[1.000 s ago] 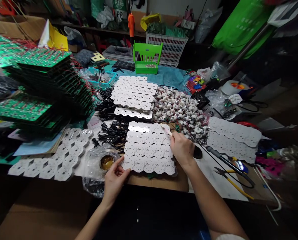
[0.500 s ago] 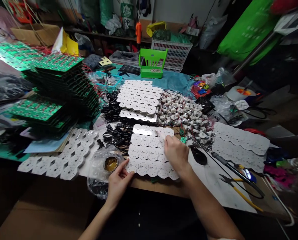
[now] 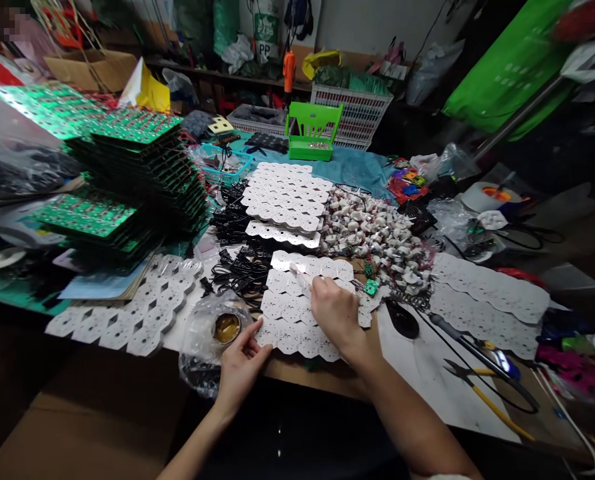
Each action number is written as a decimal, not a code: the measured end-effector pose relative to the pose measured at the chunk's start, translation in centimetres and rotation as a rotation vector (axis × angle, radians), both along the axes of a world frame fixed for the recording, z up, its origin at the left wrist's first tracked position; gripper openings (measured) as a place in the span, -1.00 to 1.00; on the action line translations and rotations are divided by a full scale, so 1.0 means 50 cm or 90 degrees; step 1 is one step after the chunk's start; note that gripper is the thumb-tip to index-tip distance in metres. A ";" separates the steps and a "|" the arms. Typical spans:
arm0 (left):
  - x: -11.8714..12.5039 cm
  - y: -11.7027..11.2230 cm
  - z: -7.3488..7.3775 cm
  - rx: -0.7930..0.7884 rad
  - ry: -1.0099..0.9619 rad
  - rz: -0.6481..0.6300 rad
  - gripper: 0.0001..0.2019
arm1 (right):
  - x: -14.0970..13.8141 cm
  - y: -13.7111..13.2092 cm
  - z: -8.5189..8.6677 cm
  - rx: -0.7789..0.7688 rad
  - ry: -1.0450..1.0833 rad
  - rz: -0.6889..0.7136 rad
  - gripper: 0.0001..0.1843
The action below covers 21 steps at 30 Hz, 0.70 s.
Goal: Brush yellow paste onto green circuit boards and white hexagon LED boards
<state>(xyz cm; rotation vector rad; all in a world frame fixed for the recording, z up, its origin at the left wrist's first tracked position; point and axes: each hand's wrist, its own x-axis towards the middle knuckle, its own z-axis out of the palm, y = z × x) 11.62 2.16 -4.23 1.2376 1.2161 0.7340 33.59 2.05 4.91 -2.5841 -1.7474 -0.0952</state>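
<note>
A white circuit board panel with scalloped edges and several rows of round boards lies flat in front of me. At its near left corner, my left hand steadies the edge between thumb and fingers. My right hand is closed over the panel's right side, gripping a thin pale brush whose tip points to the upper left, over the upper rows. My fingers hide most of its handle. Beside my left hand, a round tin of amber, shiny stuff sits in a clear plastic bag.
More white panels are stacked behind. Green circuit boards pile high at left. Wired white parts heap at right, near a black mouse, a soldering iron and yellow-handled cutters. Black plug cords lie left of the panel.
My right hand has moved left across the panel with the brush, uncovering its right edge. My left hand keeps its place at the corner. The whole view has shifted slightly.
</note>
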 end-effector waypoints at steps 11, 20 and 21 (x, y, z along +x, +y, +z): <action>0.001 0.001 -0.001 -0.003 0.003 -0.001 -0.31 | -0.030 0.038 -0.001 -0.020 0.017 0.033 -0.73; -0.001 -0.002 0.030 -0.041 -0.008 0.036 -0.26 | -0.021 0.073 -0.007 0.047 0.128 0.017 -0.77; 0.000 -0.006 0.042 -0.062 -0.024 0.047 -0.23 | -0.010 0.065 0.002 0.084 0.156 0.020 -0.79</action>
